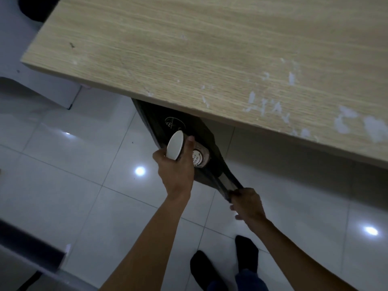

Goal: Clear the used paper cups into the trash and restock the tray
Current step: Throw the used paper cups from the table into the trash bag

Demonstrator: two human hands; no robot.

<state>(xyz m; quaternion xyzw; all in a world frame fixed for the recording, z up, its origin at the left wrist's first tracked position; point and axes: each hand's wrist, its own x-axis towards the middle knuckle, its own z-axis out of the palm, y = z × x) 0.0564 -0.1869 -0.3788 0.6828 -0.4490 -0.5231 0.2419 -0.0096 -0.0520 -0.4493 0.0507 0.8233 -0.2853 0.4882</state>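
Right hand [247, 203] grips the trash bag [201, 131] open under the surface's [210, 49] near edge while left hand [178, 173] holds a paper cup [175, 147] over it, so discarding apparently needs only a release.

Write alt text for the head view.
The left hand holds a paper cup over a dark trash bag, which the right hand holds open by its edge beneath a wooden table. Inside the bag lies a second cup.

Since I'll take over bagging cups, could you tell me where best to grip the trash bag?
Pinch the trash bag at its near rim from the open floor side, as the right hand does; the table overhangs its far side.
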